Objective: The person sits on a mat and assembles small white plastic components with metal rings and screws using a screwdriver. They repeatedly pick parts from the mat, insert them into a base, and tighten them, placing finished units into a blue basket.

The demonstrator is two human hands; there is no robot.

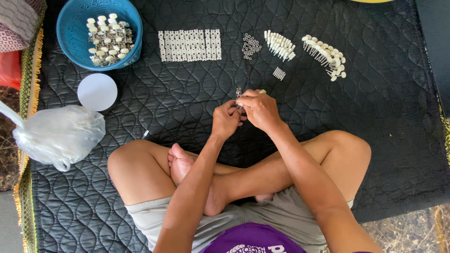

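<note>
My left hand (226, 120) and my right hand (259, 108) meet in front of my crossed legs, both pinched on one small metal part with a white tip (239, 93). The fingers hide most of the part. Beyond my hands on the dark quilted mat (375, 117) lie a row of white plates (190, 45), a heap of small metal rings (251, 46), a bunch of white pegs (280, 45), a small cluster of metal pins (279, 73) and a longer line of white-headed pins (325, 55).
A blue basket (75, 28) at the far left holds several assembled metal and white pieces. Below it are a white round lid (97, 92) and a clear plastic bag (58, 135). A small white bit (146, 134) lies near my left knee.
</note>
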